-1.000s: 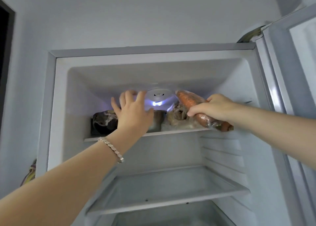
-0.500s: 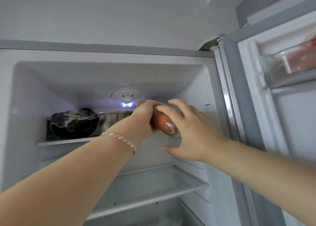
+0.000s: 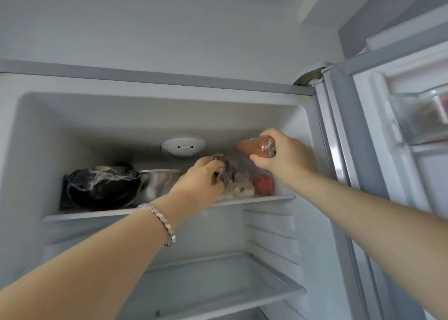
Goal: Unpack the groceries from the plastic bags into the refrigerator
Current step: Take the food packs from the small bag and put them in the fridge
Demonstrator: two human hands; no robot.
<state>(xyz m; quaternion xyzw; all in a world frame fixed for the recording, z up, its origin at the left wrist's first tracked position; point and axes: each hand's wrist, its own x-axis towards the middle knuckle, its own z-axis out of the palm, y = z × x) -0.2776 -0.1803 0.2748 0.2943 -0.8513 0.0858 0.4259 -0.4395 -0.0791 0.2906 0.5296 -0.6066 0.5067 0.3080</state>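
The right hand has its grip clamped on a wrapped carrot, held up above the right end of the top shelf. The left hand grips a dark wrapped bundle on that shelf, seemingly shifting it to make room. Next, the carrot needs a free spot among the packed items. A red item behind is blurred; the bags are out of view.
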